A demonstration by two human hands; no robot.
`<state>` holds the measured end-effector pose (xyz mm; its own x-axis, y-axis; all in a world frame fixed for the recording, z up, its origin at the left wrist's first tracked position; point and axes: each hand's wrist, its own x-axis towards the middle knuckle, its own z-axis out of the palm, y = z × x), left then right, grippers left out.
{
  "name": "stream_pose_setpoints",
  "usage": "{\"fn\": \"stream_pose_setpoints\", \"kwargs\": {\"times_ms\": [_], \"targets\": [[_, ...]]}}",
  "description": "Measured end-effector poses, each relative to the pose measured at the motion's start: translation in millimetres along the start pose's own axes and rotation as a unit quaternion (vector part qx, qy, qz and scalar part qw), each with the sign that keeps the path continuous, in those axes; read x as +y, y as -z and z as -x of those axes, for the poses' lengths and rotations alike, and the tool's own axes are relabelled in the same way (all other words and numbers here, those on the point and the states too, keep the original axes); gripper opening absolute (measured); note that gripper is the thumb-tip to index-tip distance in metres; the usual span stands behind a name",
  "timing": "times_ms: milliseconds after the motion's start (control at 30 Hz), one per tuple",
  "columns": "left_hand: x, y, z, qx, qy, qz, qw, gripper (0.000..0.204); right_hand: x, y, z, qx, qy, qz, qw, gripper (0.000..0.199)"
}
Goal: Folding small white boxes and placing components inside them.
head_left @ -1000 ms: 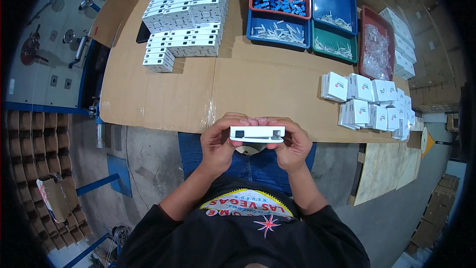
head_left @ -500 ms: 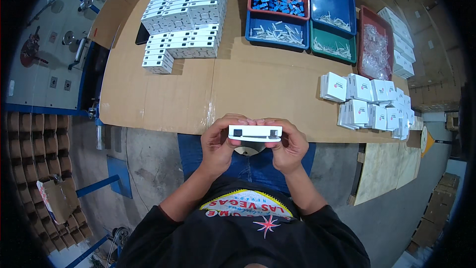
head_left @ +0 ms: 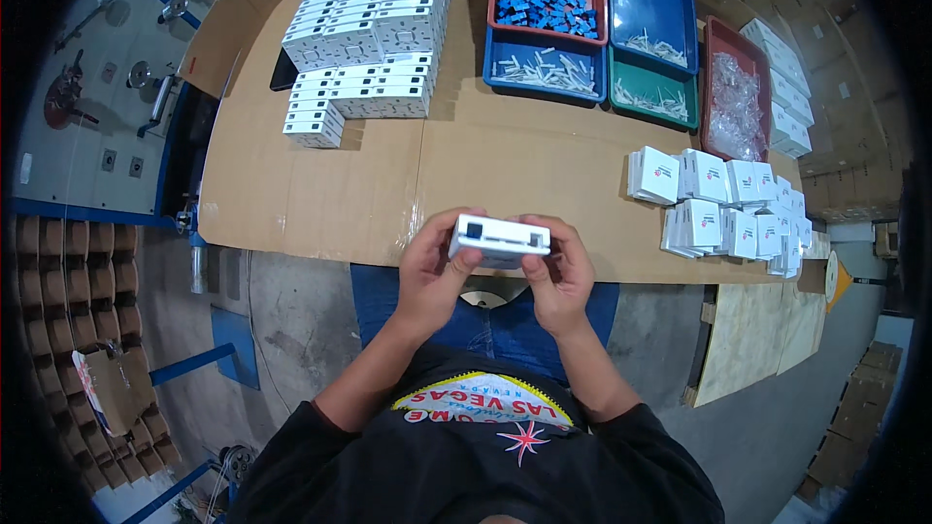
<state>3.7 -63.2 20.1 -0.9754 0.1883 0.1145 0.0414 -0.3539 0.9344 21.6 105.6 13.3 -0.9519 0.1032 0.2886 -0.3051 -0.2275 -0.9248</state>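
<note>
Both hands hold one small white rectangular device [head_left: 499, 238] over my lap, just in front of the table's near edge. My left hand [head_left: 434, 270] grips its left end and my right hand [head_left: 556, 272] grips its right end, fingers curled under it. The device lies level with a dark port showing on its left side. Stacks of the same white devices [head_left: 374, 29] fill the far left of the cardboard-covered table [head_left: 388, 184].
At the back stand a red tray of blue parts [head_left: 544, 0], blue trays [head_left: 649, 0] with white parts, a green tray [head_left: 652, 97] and a red tray of clear bags [head_left: 736, 102]. Small white boxes [head_left: 723, 209] are piled at the right. Cardboard cartons line the floor at left.
The device has tipped slightly and shifted a little in my hands; both hands stay in the same place over my lap.
</note>
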Motion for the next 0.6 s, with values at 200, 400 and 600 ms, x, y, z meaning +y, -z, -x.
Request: {"fn": "stream_pose_setpoints", "kwargs": {"times_ms": [200, 400, 600], "targets": [[5, 25, -23, -0.022, 0.115, -0.084, 0.990, 0.049, 11, 11, -5, -0.082, -0.150, 0.037, 0.985, 0.040], [-12, 4, 0, 0.100, 0.040, 0.030, 0.994, 0.040, 27, 9, 4, -0.017, -0.143, -0.079, 0.986, 0.036], [-13, 1, 10, 0.049, 0.041, -0.045, 0.997, 0.037, 2, 8, -21, -0.039, 0.029, 0.178, 0.983, 0.047]]}}
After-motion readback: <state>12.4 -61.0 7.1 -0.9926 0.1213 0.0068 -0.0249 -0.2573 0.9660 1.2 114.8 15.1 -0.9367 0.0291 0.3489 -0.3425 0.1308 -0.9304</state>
